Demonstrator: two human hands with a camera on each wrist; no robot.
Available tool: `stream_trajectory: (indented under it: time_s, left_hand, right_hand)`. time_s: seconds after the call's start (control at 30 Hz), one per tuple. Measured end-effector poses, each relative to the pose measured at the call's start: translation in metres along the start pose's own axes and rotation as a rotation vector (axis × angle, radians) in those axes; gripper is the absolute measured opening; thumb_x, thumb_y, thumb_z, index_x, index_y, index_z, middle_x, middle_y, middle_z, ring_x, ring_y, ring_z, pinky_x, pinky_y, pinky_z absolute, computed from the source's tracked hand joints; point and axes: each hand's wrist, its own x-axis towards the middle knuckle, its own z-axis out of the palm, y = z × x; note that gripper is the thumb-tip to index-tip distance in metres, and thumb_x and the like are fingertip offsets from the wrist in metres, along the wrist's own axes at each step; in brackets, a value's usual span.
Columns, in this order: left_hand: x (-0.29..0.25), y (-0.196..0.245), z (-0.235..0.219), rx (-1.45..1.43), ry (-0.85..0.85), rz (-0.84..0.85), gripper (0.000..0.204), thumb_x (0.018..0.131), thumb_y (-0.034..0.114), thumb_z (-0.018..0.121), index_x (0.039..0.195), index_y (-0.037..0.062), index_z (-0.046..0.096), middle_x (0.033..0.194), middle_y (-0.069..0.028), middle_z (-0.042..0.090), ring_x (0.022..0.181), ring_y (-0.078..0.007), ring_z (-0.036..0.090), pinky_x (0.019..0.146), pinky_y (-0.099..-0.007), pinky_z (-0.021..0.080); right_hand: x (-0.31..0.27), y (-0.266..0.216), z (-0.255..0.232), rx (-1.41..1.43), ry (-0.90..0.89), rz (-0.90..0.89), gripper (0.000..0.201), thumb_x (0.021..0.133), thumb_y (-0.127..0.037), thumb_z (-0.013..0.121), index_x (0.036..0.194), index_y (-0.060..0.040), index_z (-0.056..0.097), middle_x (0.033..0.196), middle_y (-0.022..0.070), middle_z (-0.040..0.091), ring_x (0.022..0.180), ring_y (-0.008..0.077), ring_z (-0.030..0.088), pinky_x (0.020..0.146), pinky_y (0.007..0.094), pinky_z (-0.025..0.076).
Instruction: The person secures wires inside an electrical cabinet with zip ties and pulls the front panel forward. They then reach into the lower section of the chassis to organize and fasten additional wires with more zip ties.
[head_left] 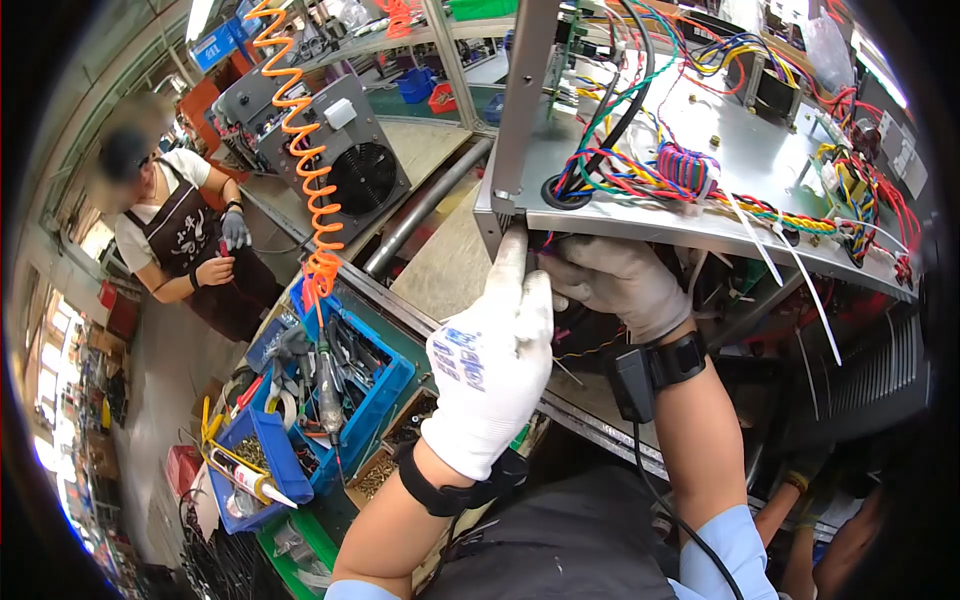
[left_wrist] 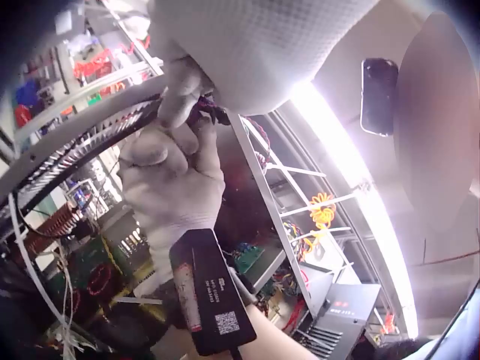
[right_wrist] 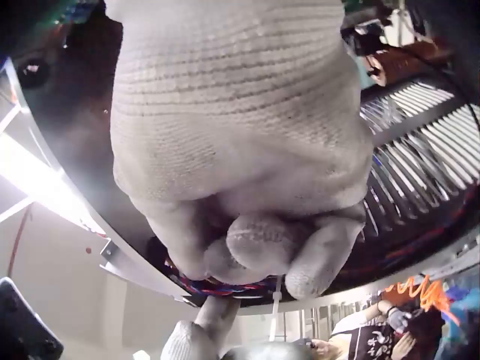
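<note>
Both hands wear white knit gloves and meet under the front edge of a metal chassis (head_left: pixel 640 222). My left hand (head_left: pixel 495 350) reaches up at the chassis corner, its index finger (head_left: pixel 512 262) extended to the edge. In the right wrist view, red and blue wires (right_wrist: pixel 225 287) run beneath the curled fingers of my right hand (right_wrist: pixel 240 150), which grip this wire bundle. A white cable tie (right_wrist: pixel 276 307) hangs by the fingertips. The left hand (left_wrist: pixel 255 52) meets the bundle from the other side, fingers bent at dark and purple wires (left_wrist: pixel 206 112); its fingertips are partly hidden.
Coloured wiring and a wound coil (head_left: pixel 685 170) cover the chassis top, with long cable ties (head_left: pixel 810 290) hanging off its edge. At left are a blue tool bin (head_left: pixel 385 385), parts boxes and an orange coiled hose (head_left: pixel 300 130). Another person (head_left: pixel 185 220) stands beyond.
</note>
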Motion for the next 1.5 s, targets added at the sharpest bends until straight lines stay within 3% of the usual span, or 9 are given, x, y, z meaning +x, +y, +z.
stream_trajectory:
  time_s: [0.17,0.27,0.4,0.47,0.63,0.7,0.9,1.17,1.5]
  left_hand:
    - [0.000,0.001,-0.008,-0.001,0.108,0.171,0.033,0.092,0.008,0.053,0.123,-0.0034,0.056,0.106,-0.0222,0.065,0.070,-0.0198,0.062,0.071,-0.0271,0.050]
    - [0.004,0.003,-0.002,0.020,0.031,0.070,0.037,0.092,0.020,0.053,0.123,0.0011,0.056,0.096,-0.0221,0.065,0.065,-0.0374,0.062,0.060,-0.0414,0.049]
    - [0.007,-0.003,0.002,-0.125,0.013,0.023,0.041,0.093,0.014,0.049,0.131,-0.0004,0.048,0.081,-0.0182,0.064,0.057,-0.0253,0.061,0.057,-0.0341,0.048]
    - [0.005,0.000,-0.001,-0.351,-0.045,-0.061,0.041,0.093,0.011,0.047,0.132,-0.0005,0.048,0.078,-0.0135,0.063,0.057,-0.0186,0.058,0.056,-0.0306,0.047]
    - [0.004,-0.004,-0.003,-0.693,-0.110,-0.155,0.039,0.096,0.011,0.052,0.132,-0.0051,0.048,0.083,-0.0026,0.061,0.066,-0.0042,0.052,0.060,-0.0196,0.043]
    - [0.004,-0.009,0.001,-0.690,-0.107,-0.155,0.039,0.097,0.011,0.049,0.132,-0.0052,0.048,0.086,-0.0022,0.061,0.066,-0.0037,0.052,0.059,-0.0194,0.043]
    - [0.015,-0.007,-0.036,0.071,-0.004,0.393,0.038,0.090,0.010,0.051,0.127,0.0066,0.056,0.104,-0.0158,0.067,0.083,-0.0306,0.067,0.073,-0.0314,0.053]
    - [0.038,-0.004,-0.040,0.531,-0.104,0.484,0.036,0.081,0.011,0.060,0.116,0.0046,0.060,0.077,-0.0103,0.066,0.065,-0.0270,0.065,0.058,-0.0351,0.050]
    - [0.054,-0.017,-0.044,0.416,-0.128,0.721,0.030,0.082,0.006,0.060,0.112,0.0055,0.060,0.074,-0.0110,0.066,0.065,-0.0313,0.064,0.059,-0.0355,0.051]
  right_hand:
    - [-0.003,-0.034,0.007,-0.486,-0.036,0.068,0.020,0.092,-0.019,0.056,0.096,-0.0005,0.062,0.065,0.0021,0.048,0.062,0.0140,0.047,0.063,0.0275,0.041]
    - [-0.008,-0.044,0.023,-1.492,0.218,0.012,0.026,0.094,-0.023,0.054,0.108,-0.0038,0.065,0.081,0.0014,0.063,0.072,0.0114,0.057,0.067,0.0266,0.048]
    - [-0.013,-0.037,0.026,-1.209,0.310,0.129,0.025,0.093,-0.021,0.056,0.106,-0.0010,0.063,0.078,0.0023,0.060,0.064,0.0114,0.054,0.063,0.0272,0.047]
    - [-0.010,-0.019,0.011,-0.377,0.215,0.095,0.021,0.094,-0.017,0.053,0.102,0.0011,0.060,0.072,0.0015,0.053,0.057,0.0118,0.046,0.060,0.0281,0.043]
    - [-0.001,-0.012,0.001,-0.295,0.046,0.009,0.010,0.092,0.000,0.047,0.093,-0.0002,0.057,0.063,-0.0013,0.040,0.056,0.0112,0.038,0.055,0.0310,0.038]
    - [-0.001,-0.019,-0.015,-0.980,-0.030,-0.046,0.008,0.091,-0.005,0.053,0.088,-0.0003,0.059,0.062,-0.0011,0.043,0.057,0.0107,0.041,0.056,0.0298,0.040]
    - [-0.002,-0.047,0.009,-0.956,0.135,0.103,0.020,0.089,-0.017,0.059,0.086,0.0015,0.064,0.075,0.0067,0.064,0.069,0.0156,0.059,0.066,0.0290,0.048]
    - [-0.004,-0.062,0.033,-1.242,0.092,0.153,0.020,0.090,-0.019,0.059,0.088,-0.0004,0.066,0.077,0.0046,0.066,0.074,0.0135,0.061,0.070,0.0276,0.049]
    - [-0.030,-0.022,0.026,-0.688,0.099,0.038,0.041,0.094,-0.023,0.054,0.126,0.0009,0.049,0.097,0.0044,0.060,0.083,0.0101,0.055,0.076,0.0257,0.048]
